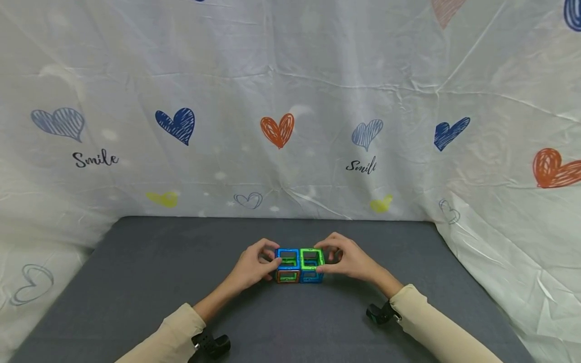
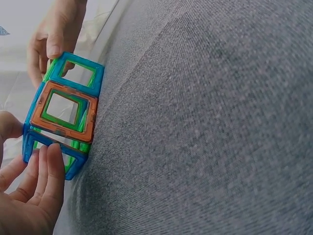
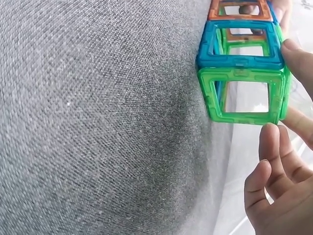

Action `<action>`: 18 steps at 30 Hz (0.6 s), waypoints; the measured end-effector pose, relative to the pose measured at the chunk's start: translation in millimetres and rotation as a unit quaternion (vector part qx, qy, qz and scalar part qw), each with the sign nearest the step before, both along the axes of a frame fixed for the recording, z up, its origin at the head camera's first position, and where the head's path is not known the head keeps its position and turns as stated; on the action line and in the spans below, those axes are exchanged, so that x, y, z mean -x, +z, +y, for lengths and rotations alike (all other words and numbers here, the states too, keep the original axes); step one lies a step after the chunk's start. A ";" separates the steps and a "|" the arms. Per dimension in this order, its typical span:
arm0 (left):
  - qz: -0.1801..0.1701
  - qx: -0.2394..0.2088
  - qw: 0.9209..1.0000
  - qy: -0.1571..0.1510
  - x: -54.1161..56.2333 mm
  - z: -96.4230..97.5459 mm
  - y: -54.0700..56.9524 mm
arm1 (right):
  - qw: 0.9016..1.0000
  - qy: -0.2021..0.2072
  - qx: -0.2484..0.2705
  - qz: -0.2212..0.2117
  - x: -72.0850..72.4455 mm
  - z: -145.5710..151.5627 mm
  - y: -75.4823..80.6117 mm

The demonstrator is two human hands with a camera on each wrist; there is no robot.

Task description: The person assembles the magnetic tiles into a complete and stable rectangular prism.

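Two open-framed cubes of translucent magnetic tiles stand side by side on the dark grey table, their faces meeting. The left cube (image 1: 288, 268) has a blue top and an orange front tile (image 2: 61, 131); the right cube (image 1: 312, 268) shows a green top, a blue front tile (image 3: 244, 62) and a green end tile (image 3: 244, 118). My left hand (image 1: 252, 263) holds the left cube by its outer side, thumb at the top edge, fingertips on the blue end tile. With thumb and forefinger my right hand (image 1: 352, 258) grips the right cube, its other fingers loosely curled beside the green end.
The grey cloth-covered table (image 1: 150, 282) reaches back to a pale curtain (image 1: 313, 96) printed with hearts and the word Smile. Curtain folds also hang along both sides. A black wrist camera (image 1: 380, 313) sits below the right sleeve, another (image 1: 217, 346) below the left.
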State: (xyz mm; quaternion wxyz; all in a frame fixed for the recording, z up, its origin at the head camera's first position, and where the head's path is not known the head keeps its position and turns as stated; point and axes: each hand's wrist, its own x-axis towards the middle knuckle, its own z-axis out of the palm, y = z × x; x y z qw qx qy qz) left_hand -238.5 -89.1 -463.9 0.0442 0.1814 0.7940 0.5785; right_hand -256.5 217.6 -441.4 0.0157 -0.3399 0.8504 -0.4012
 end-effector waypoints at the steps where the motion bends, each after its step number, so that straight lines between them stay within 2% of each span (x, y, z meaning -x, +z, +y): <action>1: 0.000 0.000 1.000 0.000 -0.4 0.1 0.2 | 1.000 -0.001 0.000 -0.001 0.0 0.1 -0.3; 18: 0.014 0.006 1.000 -0.004 -0.9 -0.9 -0.5 | 1.000 -0.005 0.004 0.001 -0.2 -1.2 0.0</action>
